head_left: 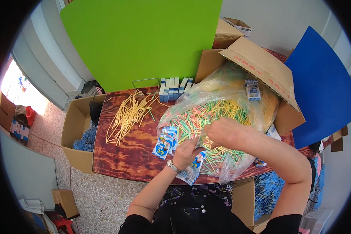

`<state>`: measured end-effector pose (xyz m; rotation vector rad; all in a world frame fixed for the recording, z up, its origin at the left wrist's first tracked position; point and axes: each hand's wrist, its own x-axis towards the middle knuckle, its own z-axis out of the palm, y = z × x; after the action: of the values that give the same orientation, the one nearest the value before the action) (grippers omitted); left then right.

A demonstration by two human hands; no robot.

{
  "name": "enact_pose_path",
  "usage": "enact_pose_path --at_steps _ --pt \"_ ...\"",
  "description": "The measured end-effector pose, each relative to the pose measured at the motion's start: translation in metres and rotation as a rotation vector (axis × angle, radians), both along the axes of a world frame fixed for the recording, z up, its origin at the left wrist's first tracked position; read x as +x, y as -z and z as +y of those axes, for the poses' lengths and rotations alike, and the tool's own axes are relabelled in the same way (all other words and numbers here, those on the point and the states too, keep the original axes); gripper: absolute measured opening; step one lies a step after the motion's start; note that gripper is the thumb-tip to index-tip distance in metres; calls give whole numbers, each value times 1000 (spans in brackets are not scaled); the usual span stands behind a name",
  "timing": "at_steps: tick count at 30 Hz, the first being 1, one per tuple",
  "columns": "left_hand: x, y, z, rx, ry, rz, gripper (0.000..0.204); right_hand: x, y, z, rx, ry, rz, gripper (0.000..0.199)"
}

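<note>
Left hand [186, 153] clamps a small printed packet [192, 170]; right hand [222, 132], just right, pinches its top, beside the bag of coloured sticks [218, 113].

Two bare hands are in view – the left hand [188, 153] and the right hand [222, 132] – along with one dark red wood-grain table [128, 156], one bright green flat board [144, 43] and one blue flat board [323, 89]. There is one large clear plastic bag of green, pink and yellow thin sticks [210, 117], one loose heap of pale yellow thin sticks [129, 114] too many to count, and one row of about seven upright blue-and-white small packets [174, 88]. Roughly three blue-and-white printed flat sachets [165, 142] lie in a stack, one more such printed sachet [192, 171] is at the left hand, and three open brown cardboard boxes show – the tilted big box [257, 62], the floor box at the left [76, 128] and the small far box [238, 25].
</note>
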<state>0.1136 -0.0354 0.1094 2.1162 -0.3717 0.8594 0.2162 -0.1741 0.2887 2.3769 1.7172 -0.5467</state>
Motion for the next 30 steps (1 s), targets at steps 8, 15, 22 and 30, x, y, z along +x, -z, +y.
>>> enact_pose_path --at_steps 8,15,22,30 --pt "-6 -3 9 -118 77 153 38 4 9 -11 196 104 123 49" --pt "-29 8 56 -275 67 366 39 17 91 -45 482 330 7 38" --pt "-67 36 129 -310 -23 820 29 -37 214 -36 453 538 -7 35" --pt "-59 55 117 243 -351 550 57 -40 227 -42 460 375 -161 19"
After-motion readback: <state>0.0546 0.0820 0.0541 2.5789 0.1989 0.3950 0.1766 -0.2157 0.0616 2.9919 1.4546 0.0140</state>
